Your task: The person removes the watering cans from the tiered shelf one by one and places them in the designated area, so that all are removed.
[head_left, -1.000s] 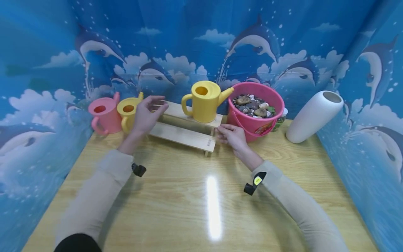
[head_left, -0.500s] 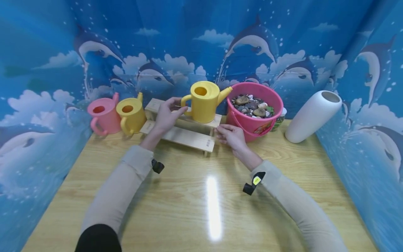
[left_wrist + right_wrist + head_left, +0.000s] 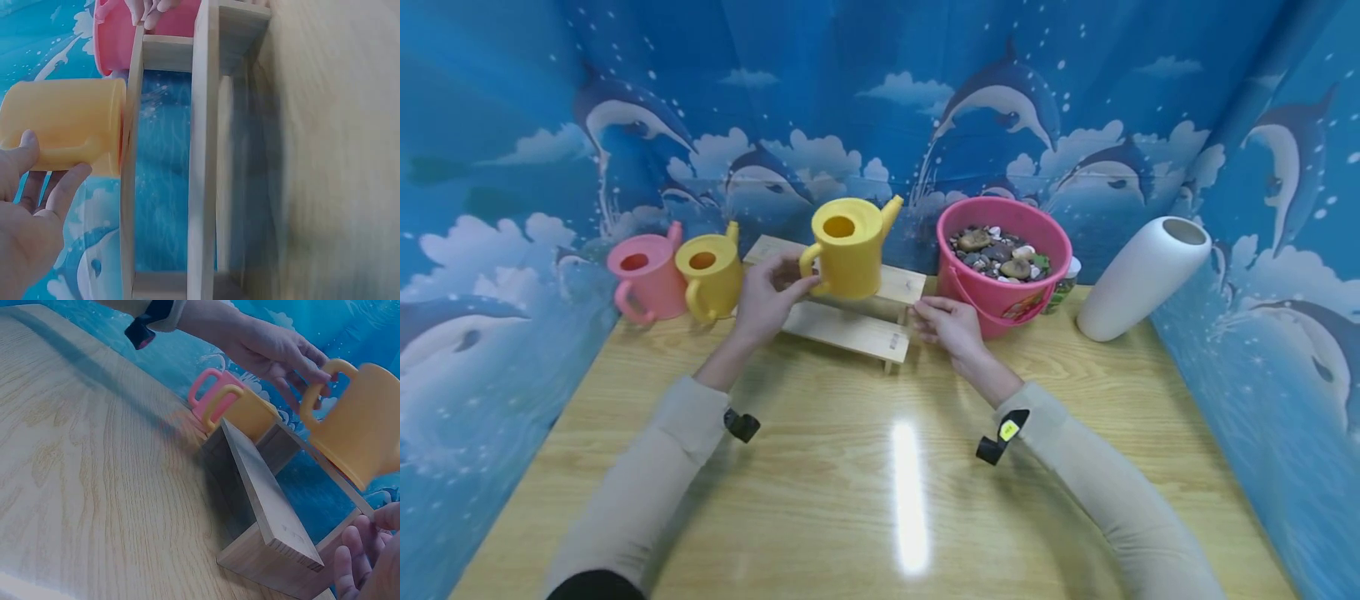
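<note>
My left hand [image 3: 766,298] grips the handle of a yellow watering can [image 3: 852,260], its spout pointing right. In the right wrist view the can's base [image 3: 340,464] is right at the upper board of a two-step wooden shelf [image 3: 842,327], and the can tilts slightly. My right hand [image 3: 953,327] pinches the right end of that upper board between thumb and fingers, beside the pink bucket. Left of the shelf a second yellow watering can [image 3: 706,275] and a pink watering can [image 3: 651,279] stand side by side on the table.
A pink bucket [image 3: 962,287] filled with stones stands just right of the shelf. Behind it is a small jar [image 3: 1062,292] with a white lid. A white vase [image 3: 1138,283] leans at the far right. A blue dolphin-print curtain [image 3: 850,100] encloses the wooden table [image 3: 820,483].
My left hand moved right to the watering can on the upper board, took its handle, and shifted it left along the shelf. My right hand stays at the shelf's end.
</note>
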Available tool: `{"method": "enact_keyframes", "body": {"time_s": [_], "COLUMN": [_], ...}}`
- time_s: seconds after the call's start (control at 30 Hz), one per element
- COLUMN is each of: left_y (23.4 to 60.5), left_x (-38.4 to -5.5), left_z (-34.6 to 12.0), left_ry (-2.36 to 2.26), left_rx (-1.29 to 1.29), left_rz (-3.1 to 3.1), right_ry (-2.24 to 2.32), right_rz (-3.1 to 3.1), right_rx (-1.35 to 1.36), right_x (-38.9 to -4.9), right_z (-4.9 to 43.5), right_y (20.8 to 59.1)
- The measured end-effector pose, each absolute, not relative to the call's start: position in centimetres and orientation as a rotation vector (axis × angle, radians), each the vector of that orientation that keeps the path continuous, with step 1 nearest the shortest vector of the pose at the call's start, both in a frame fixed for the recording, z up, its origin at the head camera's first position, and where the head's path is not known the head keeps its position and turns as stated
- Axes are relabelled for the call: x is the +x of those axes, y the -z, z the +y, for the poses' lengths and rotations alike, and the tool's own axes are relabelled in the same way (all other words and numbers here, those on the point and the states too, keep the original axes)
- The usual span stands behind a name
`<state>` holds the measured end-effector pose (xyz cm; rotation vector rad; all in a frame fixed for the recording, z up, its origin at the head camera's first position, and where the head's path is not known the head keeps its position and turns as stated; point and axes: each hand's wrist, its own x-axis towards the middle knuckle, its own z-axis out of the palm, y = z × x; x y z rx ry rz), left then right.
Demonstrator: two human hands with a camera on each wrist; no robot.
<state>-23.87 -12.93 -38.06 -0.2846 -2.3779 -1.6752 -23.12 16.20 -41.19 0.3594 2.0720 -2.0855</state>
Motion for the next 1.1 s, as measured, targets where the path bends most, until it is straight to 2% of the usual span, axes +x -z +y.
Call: {"method": "enact_keyframes", "body": {"time_s": [0.4,0.67,0.83,1.1], "left_y": [37.8,38.2,39.0,40.3], "left_x": [-17.2,-13.2,-11.1,-8.4], "left_z": [-20.9,-25.8,-28.2,-30.5], "left_ry": [1.672,1.871,2.012,1.876], "left_rx": [0.003,0.182,0.250,0.497], "left_rz": [-2.266,-2.019,-1.822,-1.883], "right_ry": [2.063,2.060,2.067,2.061], "right_rz": [2.067,2.069,2.062,2.063], "right_rx": [0.368,0.380,0.374,0.387], "right_x": [-23.2,-23.2,-23.2,-23.2], "right_z": [16.0,16.2,16.2,16.2], "right_y": [41.0,41.0,41.0,40.9]}}
